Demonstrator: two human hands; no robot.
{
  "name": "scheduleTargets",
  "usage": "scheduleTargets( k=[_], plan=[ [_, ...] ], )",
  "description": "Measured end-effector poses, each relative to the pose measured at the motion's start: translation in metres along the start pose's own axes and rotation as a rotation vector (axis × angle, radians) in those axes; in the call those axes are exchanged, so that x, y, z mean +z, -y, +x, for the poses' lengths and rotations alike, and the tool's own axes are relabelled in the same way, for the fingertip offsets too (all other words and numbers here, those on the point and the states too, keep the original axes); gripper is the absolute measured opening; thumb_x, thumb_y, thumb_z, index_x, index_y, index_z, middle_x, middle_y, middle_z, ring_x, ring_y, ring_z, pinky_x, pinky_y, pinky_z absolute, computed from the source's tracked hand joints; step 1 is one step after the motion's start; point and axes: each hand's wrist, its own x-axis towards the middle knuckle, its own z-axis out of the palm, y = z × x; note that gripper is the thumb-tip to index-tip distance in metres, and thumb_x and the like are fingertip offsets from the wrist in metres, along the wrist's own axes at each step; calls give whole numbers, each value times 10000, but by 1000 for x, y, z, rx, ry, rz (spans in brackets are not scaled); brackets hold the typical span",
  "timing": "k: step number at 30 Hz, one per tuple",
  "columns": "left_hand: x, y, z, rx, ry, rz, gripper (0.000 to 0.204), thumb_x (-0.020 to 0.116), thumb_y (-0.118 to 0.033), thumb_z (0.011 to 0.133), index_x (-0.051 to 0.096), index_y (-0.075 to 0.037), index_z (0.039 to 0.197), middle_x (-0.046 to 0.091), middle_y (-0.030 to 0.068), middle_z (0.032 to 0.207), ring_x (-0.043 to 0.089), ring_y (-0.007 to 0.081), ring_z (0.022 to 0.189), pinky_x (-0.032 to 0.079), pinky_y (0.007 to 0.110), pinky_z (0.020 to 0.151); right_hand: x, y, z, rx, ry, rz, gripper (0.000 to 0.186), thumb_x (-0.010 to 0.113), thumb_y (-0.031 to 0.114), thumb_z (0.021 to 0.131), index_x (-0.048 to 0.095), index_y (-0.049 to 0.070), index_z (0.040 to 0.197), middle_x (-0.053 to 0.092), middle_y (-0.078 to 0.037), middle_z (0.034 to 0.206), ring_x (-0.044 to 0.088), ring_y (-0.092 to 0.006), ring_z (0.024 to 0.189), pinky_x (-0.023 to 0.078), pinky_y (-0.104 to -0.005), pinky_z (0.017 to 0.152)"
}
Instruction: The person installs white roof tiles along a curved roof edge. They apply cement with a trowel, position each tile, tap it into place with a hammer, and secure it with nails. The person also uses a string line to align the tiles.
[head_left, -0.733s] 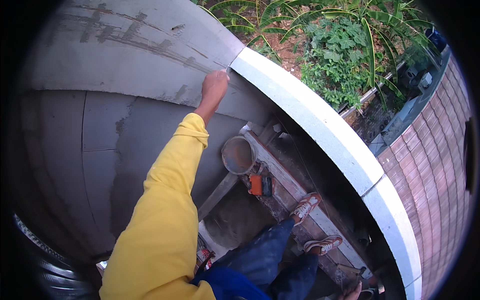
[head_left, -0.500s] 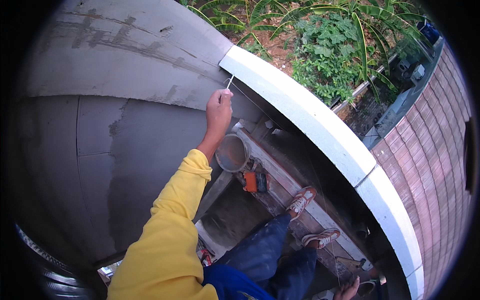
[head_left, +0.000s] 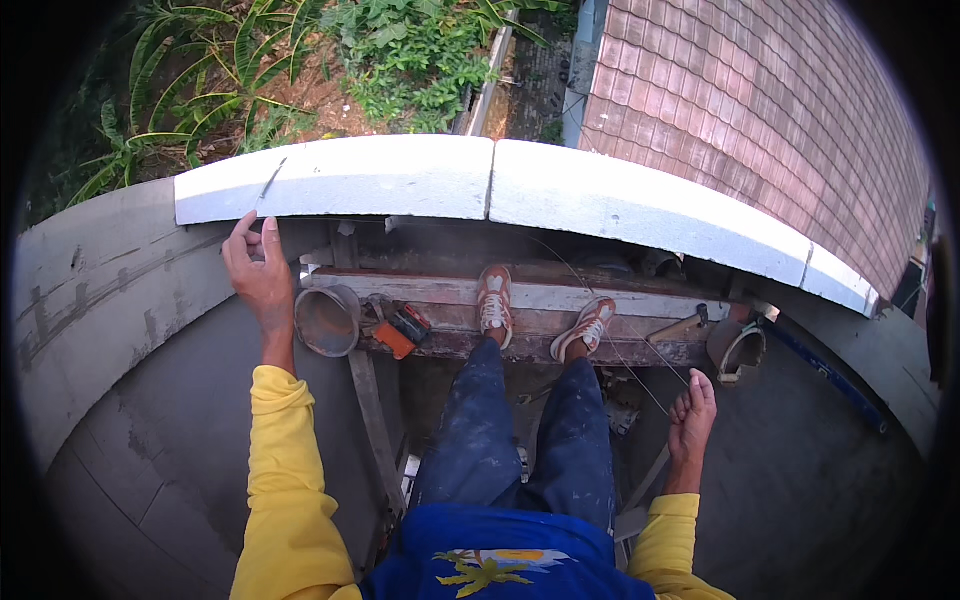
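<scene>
My left hand (head_left: 260, 272) is raised at the lower edge of the long white block (head_left: 340, 175), near its left end, with thumb and fingers apart. Just above the fingertips, a thin dark line (head_left: 273, 178) crosses the block's face; whether it is a nail or a mark I cannot make out. A thin string (head_left: 562, 261) runs from below the white blocks toward my right hand (head_left: 692, 412), its strands sagging. The fingers of that hand are pinched together on the string, at the right of my knees.
My shoes rest on a narrow plank (head_left: 440, 290). On the left stand a bucket (head_left: 328, 325) and an orange-and-black tool (head_left: 402, 332); on the right lie a hammer (head_left: 680, 325), another bucket (head_left: 738, 352) and a blue level (head_left: 825, 372). Grey walls curve around; a tiled roof (head_left: 760, 110) lies beyond.
The view has swung rightward. My left hand no longer grips the thin white stick with string on it; its fingers have spread. My right hand has come up into view with the string.
</scene>
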Motion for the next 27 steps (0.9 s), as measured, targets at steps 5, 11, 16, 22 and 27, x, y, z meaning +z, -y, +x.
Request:
scheduleTargets(
  k=[5,11,16,22,27],
  plan=[
    [1,-127,-131,-437,670,-659,183,671,-130,1076,719,6,1188,686,-18,945,595,48,804,475,216,717,19,4,-32,-53,149,120,194,616,165,1104,629,60,1266,444,44,720,393,-41,579,336,-208,531],
    [60,-258,-229,-1236,1426,-976,287,597,-195,1107,646,49,1251,737,109,1047,722,180,940,601,325,834,35,-3,-91,-21,379,101,199,631,136,1081,641,14,1238,567,0,752,497,-76,665,418,-249,624],
    [155,-280,-261,-1666,1497,-1112,261,537,-138,1110,613,93,1206,735,171,1115,719,227,1005,628,387,929,25,-26,-123,125,660,-40,186,652,158,1080,638,27,1211,632,-12,815,592,-92,755,477,-264,691],
    [218,-236,-270,-1467,1467,-878,190,601,-35,1040,575,56,1204,723,162,1079,642,174,816,581,306,682,-45,-65,-132,227,724,-250,218,664,234,1071,616,55,1187,686,-6,836,619,-92,798,485,-290,755],
    [222,-224,-264,-1439,1283,-743,190,581,-49,1063,582,39,1231,728,163,1055,643,161,785,549,267,639,-98,-67,-112,259,671,-271,217,668,230,1058,603,56,1170,698,-16,839,635,-97,801,493,-291,787]
  ],
)
